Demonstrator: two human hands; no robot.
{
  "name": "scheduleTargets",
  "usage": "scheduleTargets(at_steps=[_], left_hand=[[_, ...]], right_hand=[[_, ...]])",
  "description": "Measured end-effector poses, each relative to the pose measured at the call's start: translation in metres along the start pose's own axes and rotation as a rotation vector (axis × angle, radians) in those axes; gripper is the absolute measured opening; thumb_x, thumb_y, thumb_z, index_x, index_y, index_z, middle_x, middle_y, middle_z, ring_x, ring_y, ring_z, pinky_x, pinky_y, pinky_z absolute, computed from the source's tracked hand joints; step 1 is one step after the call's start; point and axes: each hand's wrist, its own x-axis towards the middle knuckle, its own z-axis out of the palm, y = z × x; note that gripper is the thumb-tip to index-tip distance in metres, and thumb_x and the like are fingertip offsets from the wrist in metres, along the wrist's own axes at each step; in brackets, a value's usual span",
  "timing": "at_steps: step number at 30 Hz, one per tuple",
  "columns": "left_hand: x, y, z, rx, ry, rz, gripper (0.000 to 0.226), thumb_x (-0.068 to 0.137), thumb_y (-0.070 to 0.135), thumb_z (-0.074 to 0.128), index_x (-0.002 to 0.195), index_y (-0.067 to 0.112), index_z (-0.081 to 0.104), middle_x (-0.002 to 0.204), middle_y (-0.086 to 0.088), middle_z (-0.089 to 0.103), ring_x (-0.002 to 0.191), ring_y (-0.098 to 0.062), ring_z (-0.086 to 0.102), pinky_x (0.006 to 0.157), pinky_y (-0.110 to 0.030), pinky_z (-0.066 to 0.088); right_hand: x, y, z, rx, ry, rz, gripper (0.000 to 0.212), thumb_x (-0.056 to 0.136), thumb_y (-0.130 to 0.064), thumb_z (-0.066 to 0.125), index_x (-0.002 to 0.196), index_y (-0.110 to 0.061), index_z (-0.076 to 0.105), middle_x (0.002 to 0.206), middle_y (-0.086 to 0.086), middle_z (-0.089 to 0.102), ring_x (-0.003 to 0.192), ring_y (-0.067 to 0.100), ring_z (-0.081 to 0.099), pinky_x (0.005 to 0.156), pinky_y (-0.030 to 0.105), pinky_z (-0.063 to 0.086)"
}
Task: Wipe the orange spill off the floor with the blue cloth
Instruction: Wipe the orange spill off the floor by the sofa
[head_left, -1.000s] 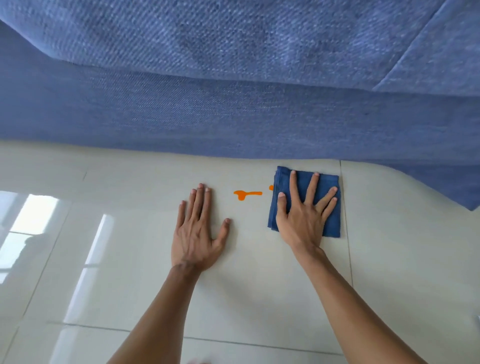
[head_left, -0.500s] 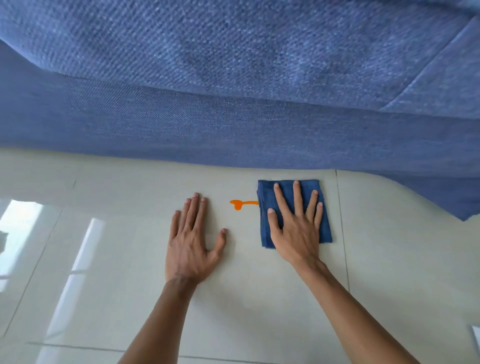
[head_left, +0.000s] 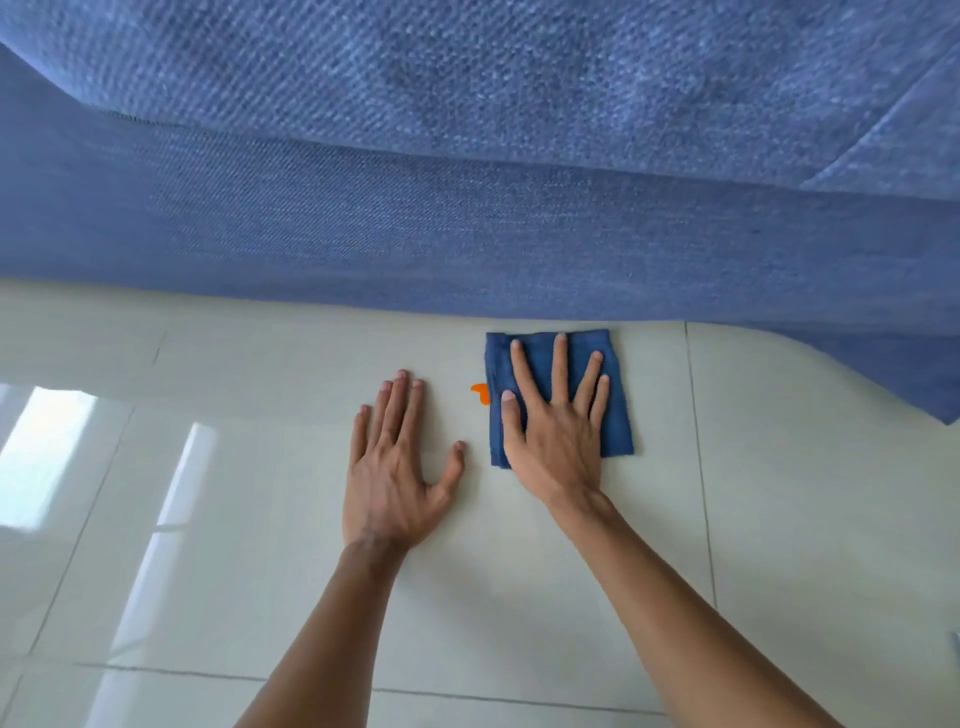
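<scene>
My right hand (head_left: 558, 441) presses flat, fingers spread, on the blue cloth (head_left: 618, 415) covering most of the orange spill (head_left: 480, 393); left hand (head_left: 392, 467) lies flat, released, on the floor (head_left: 260, 519).

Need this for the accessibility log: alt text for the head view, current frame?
A right hand presses a folded blue cloth flat on a pale tiled floor, its left edge covering part of a small orange spill. The left hand rests flat on the floor beside it, with a blue sofa behind.
</scene>
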Motion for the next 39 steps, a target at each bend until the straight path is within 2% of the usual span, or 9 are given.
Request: scheduleTargets(at_steps=[3, 8, 13, 18, 23, 28, 33, 37, 39], left_hand=[[-0.001, 0.0, 0.0, 0.028, -0.021, 0.015, 0.081, 0.094, 0.06, 0.035, 0.16, 0.02, 0.008, 0.168, 0.004, 0.001, 0.156, -0.014, 0.002, 0.126, -0.037, 0.005], [-0.003, -0.023, -0.009, 0.057, -0.123, 0.135, 0.084, 0.095, 0.063, 0.026, 0.159, 0.019, -0.006, 0.167, 0.005, -0.011, 0.154, -0.011, -0.012, 0.126, -0.039, -0.002], [-0.011, -0.036, -0.016, 0.119, -0.08, 0.074, 0.094, 0.09, 0.071, 0.032, 0.159, 0.019, -0.005, 0.168, 0.004, -0.008, 0.155, -0.02, -0.008, 0.126, -0.045, -0.002], [-0.009, -0.036, -0.017, 0.119, -0.08, 0.084, 0.092, 0.089, 0.072, 0.03, 0.159, 0.021, -0.002, 0.168, 0.004, -0.008, 0.155, -0.019, -0.008, 0.126, -0.044, 0.003], [-0.009, -0.035, -0.02, 0.095, -0.086, 0.068, 0.092, 0.089, 0.071, 0.032, 0.16, 0.021, 0.002, 0.168, 0.004, -0.005, 0.156, -0.018, -0.005, 0.126, -0.043, 0.005], [-0.009, -0.036, -0.017, 0.087, -0.077, 0.074, 0.092, 0.089, 0.07, 0.036, 0.16, 0.021, 0.003, 0.168, 0.004, -0.003, 0.156, -0.018, -0.003, 0.126, -0.044, 0.006], [-0.01, -0.034, -0.02, 0.056, -0.071, 0.059, 0.092, 0.089, 0.068, 0.039, 0.16, 0.02, 0.006, 0.168, 0.005, 0.0, 0.156, -0.017, -0.002, 0.126, -0.043, 0.006], [-0.009, -0.035, -0.018, 0.053, -0.058, 0.052, 0.091, 0.089, 0.067, 0.041, 0.16, 0.02, 0.008, 0.168, 0.006, 0.001, 0.156, -0.016, -0.002, 0.126, -0.042, 0.005], [-0.009, -0.036, -0.017, 0.05, -0.057, 0.054, 0.089, 0.09, 0.064, 0.041, 0.159, 0.02, 0.009, 0.168, 0.005, 0.002, 0.156, -0.016, 0.0, 0.126, -0.042, 0.005]], right_hand=[[-0.017, 0.032, -0.01, -0.05, -0.049, -0.174, 0.058, 0.101, -0.053, 0.027, 0.158, -0.044, 0.018, 0.171, 0.004, 0.008, 0.156, 0.043, 0.001, 0.126, 0.058, 0.006], [0.013, -0.014, -0.001, 0.007, -0.022, 0.083, 0.06, 0.1, -0.052, 0.028, 0.158, -0.044, 0.017, 0.171, 0.009, 0.004, 0.154, 0.049, -0.002, 0.125, 0.061, 0.001], [-0.02, 0.04, -0.016, -0.093, -0.086, -0.381, 0.059, 0.101, -0.054, 0.032, 0.158, -0.044, 0.02, 0.172, 0.006, 0.005, 0.156, 0.042, 0.0, 0.126, 0.056, 0.007], [0.008, -0.017, 0.0, -0.02, -0.025, 0.028, 0.061, 0.098, -0.054, 0.029, 0.158, -0.045, 0.019, 0.171, 0.012, 0.003, 0.154, 0.05, -0.003, 0.125, 0.06, 0.004], [-0.018, 0.04, -0.017, -0.117, -0.09, -0.412, 0.058, 0.102, -0.053, 0.031, 0.158, -0.047, 0.017, 0.172, 0.005, 0.003, 0.156, 0.042, -0.001, 0.126, 0.056, 0.009], [0.007, -0.017, -0.002, -0.03, -0.011, 0.064, 0.06, 0.098, -0.055, 0.026, 0.157, -0.048, 0.019, 0.171, 0.01, 0.005, 0.154, 0.05, -0.002, 0.125, 0.06, 0.003], [-0.023, 0.046, -0.019, -0.116, -0.087, -0.399, 0.059, 0.101, -0.056, 0.028, 0.158, -0.046, 0.015, 0.172, 0.003, 0.003, 0.157, 0.04, -0.002, 0.126, 0.056, 0.01], [0.007, 0.007, -0.007, -0.026, -0.022, 0.072, 0.06, 0.099, -0.055, 0.026, 0.157, -0.047, 0.017, 0.171, 0.009, 0.005, 0.154, 0.049, -0.001, 0.125, 0.061, 0.005], [0.006, -0.024, -0.001, -0.023, -0.013, 0.025, 0.06, 0.099, -0.054, 0.029, 0.157, -0.045, 0.021, 0.171, 0.012, 0.007, 0.152, 0.053, 0.001, 0.124, 0.062, 0.005]])
